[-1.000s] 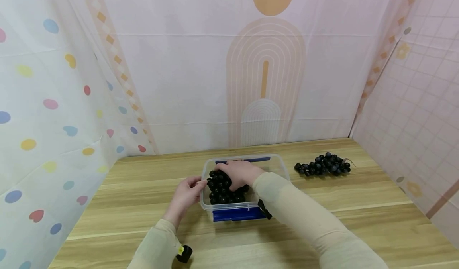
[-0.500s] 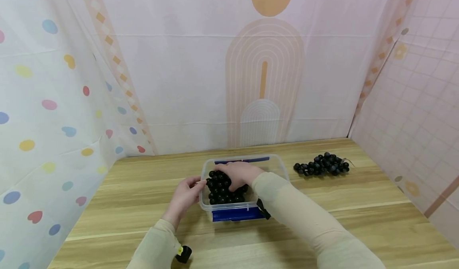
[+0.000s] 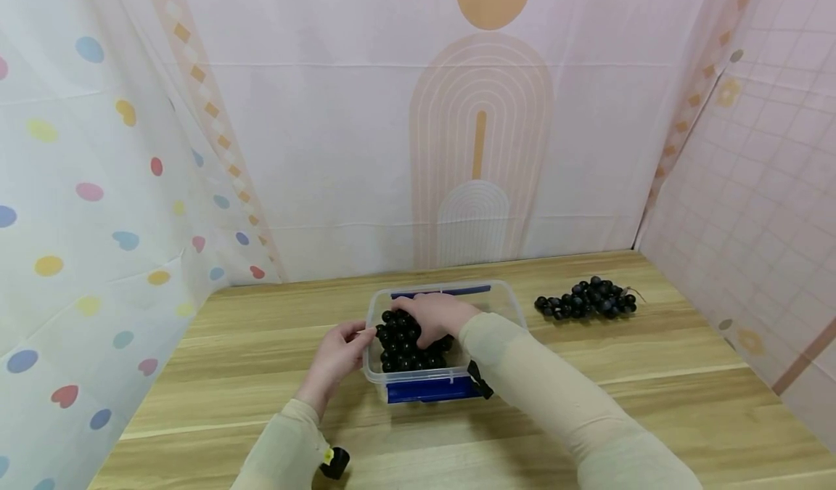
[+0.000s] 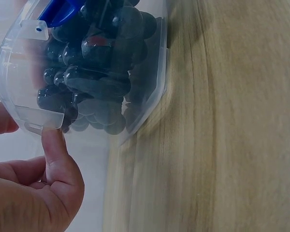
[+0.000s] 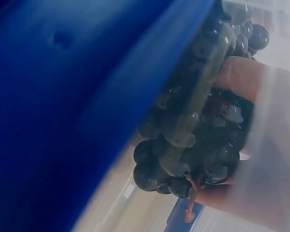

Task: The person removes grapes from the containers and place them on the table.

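Note:
A clear plastic container [image 3: 418, 378] with blue latches stands on the table, its top uncovered. Dark grapes [image 3: 400, 345] fill its left part. My left hand [image 3: 336, 363] pinches the container's left rim, thumb outside; the left wrist view shows the thumb pressed at the rim's corner. Reaching in from the right, my right hand [image 3: 436, 317] holds the bunch of grapes, fingers over the far side and thumb on the near side. In the right wrist view the grapes [image 5: 183, 159] and a brown stem show through the wall, partly covered by a blue latch [image 5: 87, 96].
A second bunch of dark grapes [image 3: 588, 301] lies on the wooden table [image 3: 248, 345] to the right of the container. Patterned curtains [image 3: 339, 149] hang behind the table and along both sides.

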`<action>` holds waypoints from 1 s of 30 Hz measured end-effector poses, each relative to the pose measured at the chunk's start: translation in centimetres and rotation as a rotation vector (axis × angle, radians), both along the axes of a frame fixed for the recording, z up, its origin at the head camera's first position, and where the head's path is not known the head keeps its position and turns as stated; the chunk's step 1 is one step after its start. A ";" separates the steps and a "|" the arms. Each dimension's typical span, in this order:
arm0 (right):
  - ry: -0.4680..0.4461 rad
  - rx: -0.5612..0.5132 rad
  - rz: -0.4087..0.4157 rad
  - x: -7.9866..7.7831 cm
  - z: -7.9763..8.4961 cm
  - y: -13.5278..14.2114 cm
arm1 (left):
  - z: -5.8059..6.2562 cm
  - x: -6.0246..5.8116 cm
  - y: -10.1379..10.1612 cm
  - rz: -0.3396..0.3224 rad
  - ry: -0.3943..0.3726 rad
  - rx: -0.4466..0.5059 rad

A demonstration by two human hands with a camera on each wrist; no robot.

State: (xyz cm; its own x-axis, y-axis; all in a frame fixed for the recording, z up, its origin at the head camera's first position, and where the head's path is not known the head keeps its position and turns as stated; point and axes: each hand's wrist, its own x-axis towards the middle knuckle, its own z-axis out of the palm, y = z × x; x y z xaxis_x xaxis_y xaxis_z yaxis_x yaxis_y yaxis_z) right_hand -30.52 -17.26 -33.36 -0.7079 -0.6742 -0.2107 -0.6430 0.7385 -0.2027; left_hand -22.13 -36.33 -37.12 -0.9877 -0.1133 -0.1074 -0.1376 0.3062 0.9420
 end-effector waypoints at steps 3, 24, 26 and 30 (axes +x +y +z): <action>0.005 -0.001 -0.007 0.0 0.0 0.0 | 0.1 0.0 0.1 0.002 0.003 0.004; 0.036 -0.004 -0.005 0.1 -0.2 0.0 | 0.1 0.1 0.2 0.003 0.016 0.019; 0.044 -0.002 -0.005 0.1 -0.2 0.0 | 0.0 0.1 0.2 0.002 0.017 0.021; 0.057 0.000 -0.006 0.2 -0.2 0.0 | 0.0 0.1 0.2 -0.002 0.024 0.024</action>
State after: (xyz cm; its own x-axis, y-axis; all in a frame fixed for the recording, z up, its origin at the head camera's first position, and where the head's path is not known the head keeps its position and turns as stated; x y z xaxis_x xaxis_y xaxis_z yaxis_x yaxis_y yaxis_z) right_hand -30.28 -17.30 -33.55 -0.7229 -0.6697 -0.1702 -0.6489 0.7426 -0.1660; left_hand -22.07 -36.14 -37.11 -0.9903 -0.1086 -0.0867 -0.1144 0.2839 0.9520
